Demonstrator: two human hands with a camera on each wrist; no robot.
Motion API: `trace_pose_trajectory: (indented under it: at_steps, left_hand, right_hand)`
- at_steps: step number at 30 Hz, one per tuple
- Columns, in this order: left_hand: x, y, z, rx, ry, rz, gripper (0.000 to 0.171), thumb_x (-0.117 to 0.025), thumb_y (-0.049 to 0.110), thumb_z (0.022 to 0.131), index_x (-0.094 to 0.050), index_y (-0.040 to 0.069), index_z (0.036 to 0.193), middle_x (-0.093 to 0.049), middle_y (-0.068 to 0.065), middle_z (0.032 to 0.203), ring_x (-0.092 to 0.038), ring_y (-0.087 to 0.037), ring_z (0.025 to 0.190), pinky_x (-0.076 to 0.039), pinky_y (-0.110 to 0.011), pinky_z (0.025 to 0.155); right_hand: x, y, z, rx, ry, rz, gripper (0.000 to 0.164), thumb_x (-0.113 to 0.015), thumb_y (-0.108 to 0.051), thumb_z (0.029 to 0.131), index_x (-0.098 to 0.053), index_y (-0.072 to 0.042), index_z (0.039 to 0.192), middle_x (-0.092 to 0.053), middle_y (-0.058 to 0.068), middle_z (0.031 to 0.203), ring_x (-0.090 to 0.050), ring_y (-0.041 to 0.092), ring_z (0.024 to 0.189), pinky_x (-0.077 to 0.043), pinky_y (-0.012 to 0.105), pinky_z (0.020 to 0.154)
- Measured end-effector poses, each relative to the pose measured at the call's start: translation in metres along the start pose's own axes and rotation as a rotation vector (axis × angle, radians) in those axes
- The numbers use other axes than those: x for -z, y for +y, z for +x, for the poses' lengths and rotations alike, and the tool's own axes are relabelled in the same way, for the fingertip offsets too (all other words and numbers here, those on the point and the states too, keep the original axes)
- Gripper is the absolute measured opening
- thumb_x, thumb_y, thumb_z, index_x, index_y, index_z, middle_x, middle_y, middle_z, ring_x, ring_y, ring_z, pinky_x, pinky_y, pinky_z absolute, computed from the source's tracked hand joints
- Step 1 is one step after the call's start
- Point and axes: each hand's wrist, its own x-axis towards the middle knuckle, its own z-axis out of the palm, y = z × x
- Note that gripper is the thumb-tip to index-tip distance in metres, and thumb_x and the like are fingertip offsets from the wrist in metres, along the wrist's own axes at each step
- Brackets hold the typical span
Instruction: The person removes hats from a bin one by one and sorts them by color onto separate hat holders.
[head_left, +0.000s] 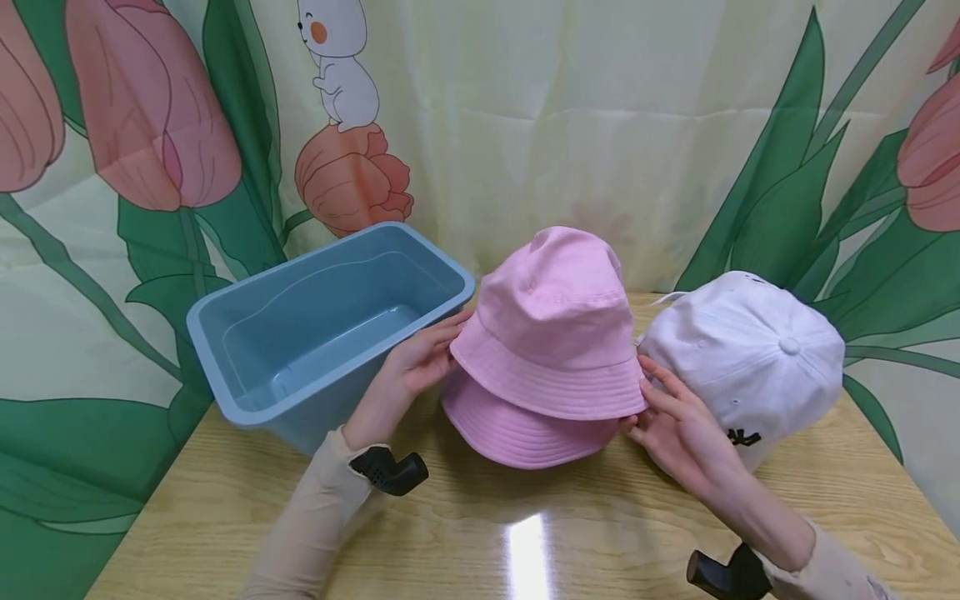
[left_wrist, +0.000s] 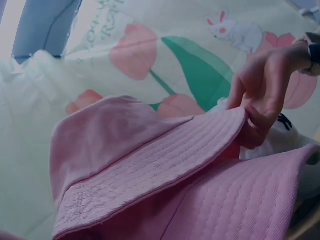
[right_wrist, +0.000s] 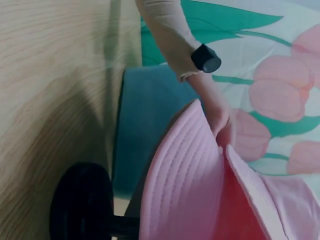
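Observation:
Two pink bucket hats sit one over the other in the middle of the head view. The upper bucket hat is tilted, its brim raised clear of the lower bucket hat along the front. My left hand holds the upper brim at its left edge, fingertips partly hidden. At the opposite edge my right hand pinches the same brim, as the left wrist view also shows. A gap between the two brims is visible in the right wrist view. Under the lower hat shows a black round base with a post.
A blue rectangular bin stands left of the hats, close to my left hand. Right of them is a white cap with a black logo, just beyond my right hand. A tulip-print curtain hangs behind the wooden table.

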Motion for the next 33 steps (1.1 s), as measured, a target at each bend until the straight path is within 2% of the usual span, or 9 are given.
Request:
trace_pose_trajectory:
  at_steps: [3, 9, 12, 14, 20, 23, 28, 30, 33]
  left_hand:
    - [0.004, -0.003, 0.000, 0.003, 0.024, 0.014, 0.049, -0.030, 0.004, 0.096, -0.016, 0.009, 0.143, -0.061, 0.005, 0.093, -0.054, -0.003, 0.077, -0.043, -0.014, 0.065]
    - [0.016, -0.013, -0.007, 0.007, 0.176, 0.138, 0.049, -0.034, 0.001, 0.094, -0.024, 0.010, 0.141, -0.060, 0.007, 0.093, -0.055, -0.004, 0.078, -0.046, -0.018, 0.066]
    - [0.019, -0.018, -0.008, -0.018, 0.225, 0.186, 0.050, -0.037, -0.002, 0.092, -0.027, 0.007, 0.140, -0.059, 0.006, 0.093, -0.056, -0.005, 0.078, -0.048, -0.020, 0.066]
    - [0.020, -0.020, -0.009, -0.045, 0.239, 0.204, 0.050, -0.038, -0.003, 0.091, -0.028, 0.006, 0.139, -0.058, 0.006, 0.097, -0.057, -0.005, 0.080, -0.049, -0.022, 0.067]
    - [0.021, -0.027, -0.015, -0.098, 0.199, 0.227, 0.052, -0.038, -0.005, 0.091, -0.026, 0.007, 0.140, -0.049, 0.001, 0.113, -0.057, -0.005, 0.085, -0.050, -0.021, 0.071]
    - [0.026, -0.033, -0.017, -0.094, 0.178, 0.244, 0.056, -0.037, -0.009, 0.089, -0.023, 0.005, 0.141, -0.041, -0.005, 0.123, -0.056, -0.006, 0.087, -0.050, -0.022, 0.073]
    - [0.037, -0.043, -0.016, -0.045, 0.215, 0.269, 0.059, -0.038, -0.014, 0.086, -0.024, 0.004, 0.140, -0.029, -0.012, 0.137, -0.055, -0.007, 0.085, -0.051, -0.022, 0.072]
    - [0.039, -0.044, -0.014, -0.033, 0.218, 0.266, 0.059, -0.038, -0.015, 0.086, -0.025, 0.004, 0.140, -0.026, -0.012, 0.140, -0.055, -0.007, 0.086, -0.051, -0.022, 0.072]
    - [0.039, -0.042, -0.014, -0.037, 0.190, 0.256, 0.059, -0.037, -0.014, 0.086, -0.023, 0.005, 0.141, -0.023, -0.011, 0.142, -0.054, -0.008, 0.088, -0.051, -0.024, 0.073]
  right_hand:
    - [0.001, 0.005, 0.002, 0.000, 0.012, -0.045, 0.030, -0.036, -0.011, 0.095, -0.036, -0.021, 0.123, -0.053, -0.006, 0.104, -0.050, 0.010, 0.081, -0.041, 0.024, 0.070]
    - [0.006, 0.014, 0.011, 0.008, 0.110, -0.185, 0.032, -0.039, -0.014, 0.095, -0.030, -0.022, 0.125, -0.052, -0.011, 0.105, -0.049, 0.005, 0.080, -0.040, 0.021, 0.069]
    - [0.008, 0.014, 0.015, 0.038, 0.136, -0.178, 0.031, -0.039, -0.014, 0.095, -0.030, -0.021, 0.124, -0.052, -0.011, 0.104, -0.047, 0.004, 0.078, -0.038, 0.019, 0.065]
    - [0.009, 0.014, 0.016, 0.051, 0.121, -0.148, 0.030, -0.038, -0.014, 0.095, -0.031, -0.021, 0.124, -0.052, -0.010, 0.103, -0.047, 0.004, 0.077, -0.037, 0.018, 0.063]
    - [0.014, 0.013, 0.015, 0.088, 0.020, -0.018, 0.027, -0.031, -0.015, 0.097, -0.041, -0.022, 0.122, -0.056, -0.009, 0.104, -0.048, 0.005, 0.078, -0.035, 0.016, 0.060]
    - [0.018, 0.021, 0.018, 0.106, 0.108, -0.065, 0.025, -0.037, -0.012, 0.095, -0.050, -0.022, 0.113, -0.057, -0.009, 0.096, -0.049, 0.004, 0.071, -0.034, 0.015, 0.057]
    - [0.027, 0.041, 0.028, 0.058, 0.323, -0.244, 0.023, -0.043, -0.006, 0.092, -0.050, -0.025, 0.103, -0.050, -0.011, 0.088, -0.046, 0.001, 0.062, -0.032, 0.014, 0.056]
    - [0.030, 0.045, 0.030, 0.059, 0.334, -0.262, 0.024, -0.042, -0.006, 0.092, -0.047, -0.026, 0.105, -0.049, -0.011, 0.088, -0.046, 0.001, 0.062, -0.033, 0.014, 0.056]
    - [0.032, 0.042, 0.029, 0.060, 0.291, -0.208, 0.022, -0.041, -0.011, 0.094, -0.047, -0.025, 0.108, -0.051, -0.010, 0.085, -0.047, 0.003, 0.064, -0.035, 0.016, 0.058]
